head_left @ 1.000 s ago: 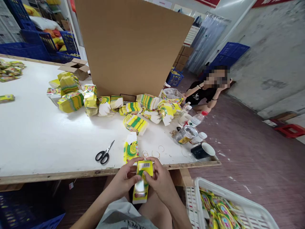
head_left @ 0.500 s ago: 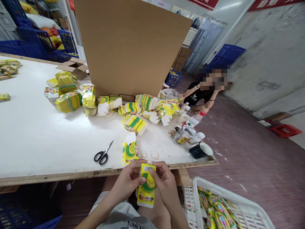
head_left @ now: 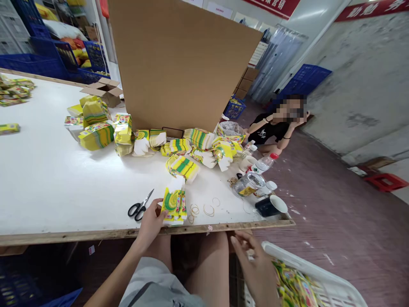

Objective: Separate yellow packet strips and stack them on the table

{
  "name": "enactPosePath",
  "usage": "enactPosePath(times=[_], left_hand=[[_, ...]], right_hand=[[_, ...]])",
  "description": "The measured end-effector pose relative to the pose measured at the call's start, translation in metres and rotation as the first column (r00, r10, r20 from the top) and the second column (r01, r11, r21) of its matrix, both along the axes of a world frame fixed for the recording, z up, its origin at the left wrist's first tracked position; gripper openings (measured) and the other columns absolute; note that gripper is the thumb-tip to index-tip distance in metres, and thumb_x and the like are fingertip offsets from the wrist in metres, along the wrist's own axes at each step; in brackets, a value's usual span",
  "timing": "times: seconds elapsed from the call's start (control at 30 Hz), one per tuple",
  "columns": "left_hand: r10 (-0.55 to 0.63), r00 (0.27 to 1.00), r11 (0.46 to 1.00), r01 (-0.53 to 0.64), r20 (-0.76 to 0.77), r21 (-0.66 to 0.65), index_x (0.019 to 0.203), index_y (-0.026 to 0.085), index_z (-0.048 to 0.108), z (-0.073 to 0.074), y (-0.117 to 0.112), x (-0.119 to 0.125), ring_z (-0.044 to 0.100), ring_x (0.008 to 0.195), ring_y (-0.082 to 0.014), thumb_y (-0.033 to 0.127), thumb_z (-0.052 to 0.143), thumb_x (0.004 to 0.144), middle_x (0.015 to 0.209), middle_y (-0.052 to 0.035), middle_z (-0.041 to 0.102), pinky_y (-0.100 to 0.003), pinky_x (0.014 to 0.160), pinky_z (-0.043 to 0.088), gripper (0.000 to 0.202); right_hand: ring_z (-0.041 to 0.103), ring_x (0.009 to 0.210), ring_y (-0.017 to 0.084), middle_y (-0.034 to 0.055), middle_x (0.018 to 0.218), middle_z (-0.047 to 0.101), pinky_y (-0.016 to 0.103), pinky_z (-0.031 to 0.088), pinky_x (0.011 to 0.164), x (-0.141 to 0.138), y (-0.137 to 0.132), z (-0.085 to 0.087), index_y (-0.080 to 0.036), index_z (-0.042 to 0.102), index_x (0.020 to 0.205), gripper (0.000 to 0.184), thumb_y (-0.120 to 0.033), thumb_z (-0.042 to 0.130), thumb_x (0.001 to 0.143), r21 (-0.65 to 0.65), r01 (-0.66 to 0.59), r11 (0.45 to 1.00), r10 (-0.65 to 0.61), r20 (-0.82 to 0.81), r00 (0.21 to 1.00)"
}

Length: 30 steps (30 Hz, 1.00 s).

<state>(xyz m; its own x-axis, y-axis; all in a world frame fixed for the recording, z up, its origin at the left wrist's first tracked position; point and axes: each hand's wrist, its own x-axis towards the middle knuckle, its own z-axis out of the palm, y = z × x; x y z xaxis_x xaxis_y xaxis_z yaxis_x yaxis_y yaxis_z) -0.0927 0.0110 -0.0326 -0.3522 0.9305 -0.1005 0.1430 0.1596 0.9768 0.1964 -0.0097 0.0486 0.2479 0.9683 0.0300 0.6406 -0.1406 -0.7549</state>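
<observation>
My left hand (head_left: 152,218) is at the table's front edge, its thumb and fingers closed on the left side of a small stack of flat yellow-green cartons (head_left: 172,202). White end flaps stick out at the top of the stack. My right hand (head_left: 254,262) hangs off the table beside the white plastic basket (head_left: 341,279), thumb and fingers apart and slightly curled; I see no carton in it. Yellow packets (head_left: 295,281) lie in the basket, partly hidden by this hand. Black-handled scissors (head_left: 139,208) lie just left of my left hand.
Rubber bands (head_left: 209,209) lie right of the stack. Bundled cartons (head_left: 183,167) line the table before a tall cardboard sheet (head_left: 185,64). A dark mug (head_left: 270,206), a clear jar (head_left: 247,184) and bottles (head_left: 266,163) stand near the right edge. Another person (head_left: 268,132) sits beyond.
The yellow carton that both hands held over my lap is out of them. My left hand has moved left onto the stack on the table; my right hand has moved right to the basket.
</observation>
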Motion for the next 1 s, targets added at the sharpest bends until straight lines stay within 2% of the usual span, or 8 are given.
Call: enactPosePath(times=[0.07, 0.17, 0.27, 0.37, 0.53, 0.63, 0.83, 1.0], left_hand=[[-0.066, 0.995, 0.998, 0.064, 0.069, 0.027, 0.098, 0.016, 0.064, 0.011, -0.008, 0.006, 0.061, 0.066, -0.0194, 0.034, 0.063, 0.076, 0.07, -0.0014, 0.064, -0.03, 0.064, 0.05, 0.029], [-0.212, 0.954, 0.977, 0.2, 0.211, 0.078, 0.094, 0.016, 0.066, 0.031, -0.024, 0.024, 0.066, 0.07, -0.0197, 0.04, 0.067, 0.077, 0.081, -0.006, 0.071, -0.03, 0.068, 0.053, 0.03], [-0.39, 0.805, 0.921, 0.339, 0.447, 0.192, 0.1, 0.015, 0.069, 0.046, -0.035, 0.039, 0.068, 0.086, -0.0227, 0.039, 0.071, 0.079, 0.098, -0.0106, 0.074, -0.033, 0.082, 0.053, 0.032], [-0.385, 0.664, 0.922, 0.308, 0.641, 0.235, 0.107, 0.018, 0.071, 0.051, -0.038, 0.044, 0.066, 0.103, -0.0261, 0.045, 0.07, 0.08, 0.108, -0.0115, 0.073, -0.035, 0.095, 0.048, 0.038], [-0.356, 0.455, 0.919, 0.327, 0.817, 0.218, 0.109, 0.019, 0.072, 0.049, -0.036, 0.045, 0.067, 0.104, -0.0284, 0.049, 0.076, 0.073, 0.104, -0.0106, 0.076, -0.038, 0.095, 0.049, 0.047], [-0.37, 0.486, 0.916, 0.333, 0.792, 0.224, 0.106, 0.017, 0.073, 0.049, -0.035, 0.048, 0.068, 0.1, -0.0279, 0.047, 0.076, 0.074, 0.101, -0.0115, 0.076, -0.038, 0.094, 0.05, 0.044], [-0.193, 0.686, 0.979, 0.178, 0.702, 0.095, 0.095, 0.015, 0.071, 0.042, -0.03, 0.055, 0.069, 0.087, -0.024, 0.051, 0.076, 0.072, 0.092, -0.0091, 0.076, -0.032, 0.078, 0.054, 0.043], [-0.196, 0.775, 0.981, 0.147, 0.601, 0.13, 0.123, 0.02, 0.052, 0.039, -0.034, 0.056, 0.069, 0.082, -0.0199, 0.044, 0.071, 0.079, 0.093, -0.0061, 0.075, -0.028, 0.075, 0.052, 0.054]], right_hand=[[0.067, 0.076, 0.026, 0.0094, 0.086, 0.074, 0.037, 0.052, 0.071, -0.039, 0.004, -0.005, -0.02, 0.07, 0.091, 0.043, -0.057, 0.068, 0.07, -0.015, -0.051, 0.999, 0.047, -0.216, 0.975], [0.07, 0.083, 0.025, 0.0094, 0.09, 0.076, 0.034, 0.055, 0.071, -0.081, 0.007, -0.013, -0.019, 0.067, 0.092, 0.038, -0.049, 0.074, 0.069, -0.003, -0.095, 0.995, 0.079, -0.526, 0.847], [0.071, 0.075, 0.023, 0.0066, 0.082, 0.077, 0.033, 0.056, 0.067, -0.096, 0.007, -0.018, -0.021, 0.064, 0.087, 0.037, -0.046, 0.079, 0.065, -0.018, -0.104, 0.994, 0.058, -0.733, 0.678], [0.07, 0.069, 0.022, 0.0058, 0.077, 0.076, 0.033, 0.057, 0.065, -0.094, 0.004, -0.022, -0.02, 0.065, 0.085, 0.037, -0.043, 0.083, 0.063, -0.052, -0.147, 0.988, 0.044, -0.813, 0.58], [0.071, 0.074, 0.022, 0.0067, 0.08, 0.077, 0.035, 0.056, 0.072, -0.09, -0.006, -0.024, -0.019, 0.07, 0.084, 0.032, -0.041, 0.083, 0.066, -0.03, -0.214, 0.976, 0.097, -0.824, 0.558], [0.07, 0.079, 0.024, 0.0079, 0.086, 0.077, 0.036, 0.057, 0.074, -0.093, -0.009, -0.021, -0.019, 0.072, 0.084, 0.031, -0.043, 0.082, 0.066, -0.014, -0.213, 0.977, 0.119, -0.795, 0.595], [0.065, 0.067, 0.021, 0.0055, 0.074, 0.072, 0.033, 0.055, 0.063, -0.102, -0.013, -0.023, -0.017, 0.069, 0.078, 0.031, -0.045, 0.079, 0.069, -0.031, -0.234, 0.972, 0.152, -0.676, 0.721], [0.063, 0.066, 0.02, 0.0036, 0.071, 0.068, 0.031, 0.054, 0.062, -0.101, -0.012, -0.031, -0.018, 0.062, 0.075, 0.028, -0.043, 0.075, 0.074, 0.0, -0.199, 0.98, 0.155, -0.626, 0.764]])
